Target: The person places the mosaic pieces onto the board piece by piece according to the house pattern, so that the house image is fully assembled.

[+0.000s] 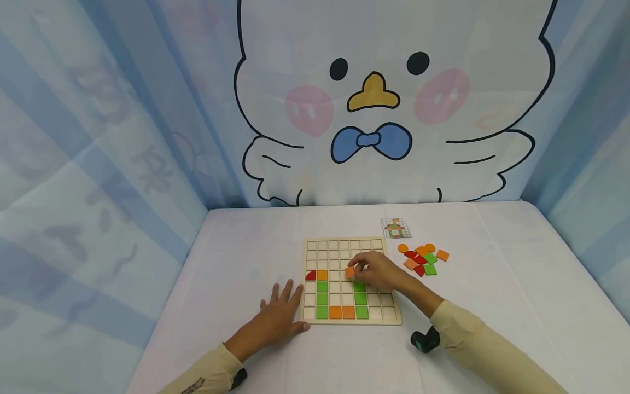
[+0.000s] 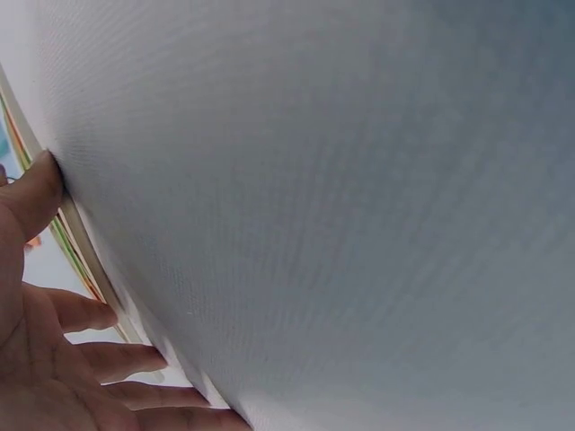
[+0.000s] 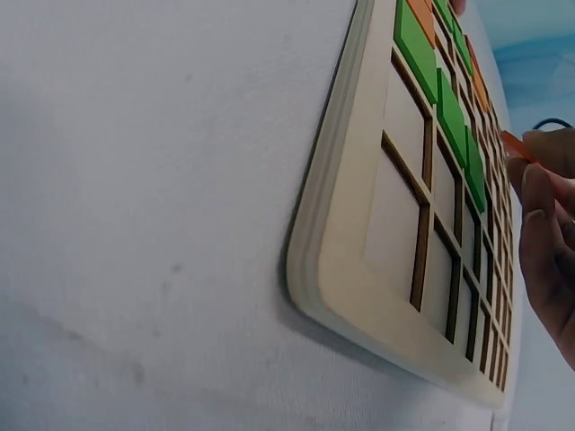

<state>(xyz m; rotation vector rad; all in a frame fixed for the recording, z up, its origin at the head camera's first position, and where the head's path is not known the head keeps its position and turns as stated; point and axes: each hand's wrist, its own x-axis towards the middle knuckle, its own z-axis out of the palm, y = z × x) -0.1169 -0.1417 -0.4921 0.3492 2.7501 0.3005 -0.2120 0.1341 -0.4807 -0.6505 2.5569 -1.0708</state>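
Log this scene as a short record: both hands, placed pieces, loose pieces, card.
left hand: fingers spread, at the left edge of the grid board
right hand: pinches an orange piece over the grid board
placed pieces: green squares in two columns; two orange squares between them in the bottom row; red piece at left, beside a third orange square
loose pieces: orange, red and green, clustered right of the grid board
picture card: near the grid board's far right corner

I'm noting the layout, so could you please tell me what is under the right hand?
Beneath the right hand is the grid board; a green tile shows partly at the hand's lower edge. The head view cannot show what the covered part of the board holds.
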